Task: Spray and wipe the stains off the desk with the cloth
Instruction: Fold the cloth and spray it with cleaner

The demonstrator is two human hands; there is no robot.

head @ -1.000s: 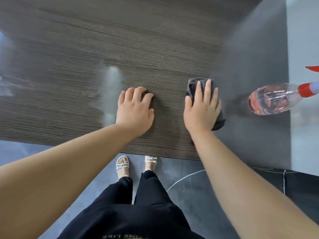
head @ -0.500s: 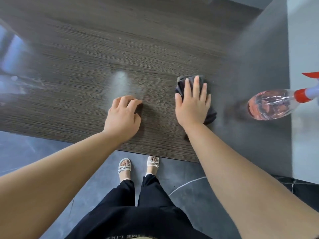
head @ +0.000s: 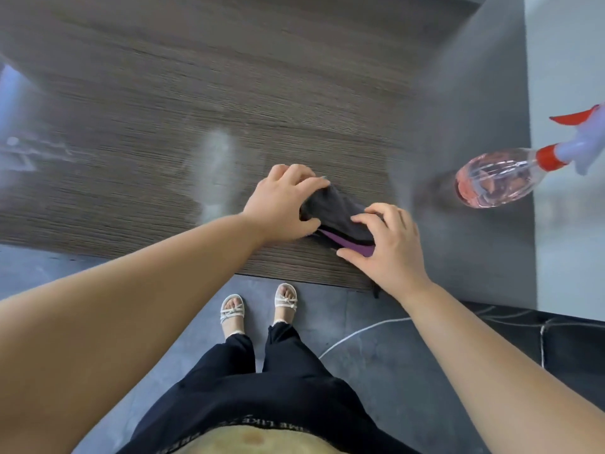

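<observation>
Both hands are on the cloth (head: 337, 213) now, near the front edge of the tabletop (head: 157, 93), right of centre. The left hand (head: 281, 201) is gripping the cloth's far-left end, fingers (head: 314, 183) curled over the top and thumb tucked in against the near side. The right hand (head: 391, 249) is pinching the near-right end, fingertips pressing on the dark fabric and thumb lying along the purple underside that is showing. Between the two hands the cloth is bunching up off the wood, so this looks like regathering or refolding, not a wiping stroke.

A pale smear (head: 216, 168) is showing just to the left of the left hand, and that looks like the patch needing attention. The spray bottle (head: 491, 178) is sitting well to the right on the grey section, with nobody touching it.

To do this well, she should be folding to a flat pad with a fresh face down, then pressing with spread fingers. Long strokes along the grain, overlapping across the smear, should be lifting it rather than pushing it about.
</observation>
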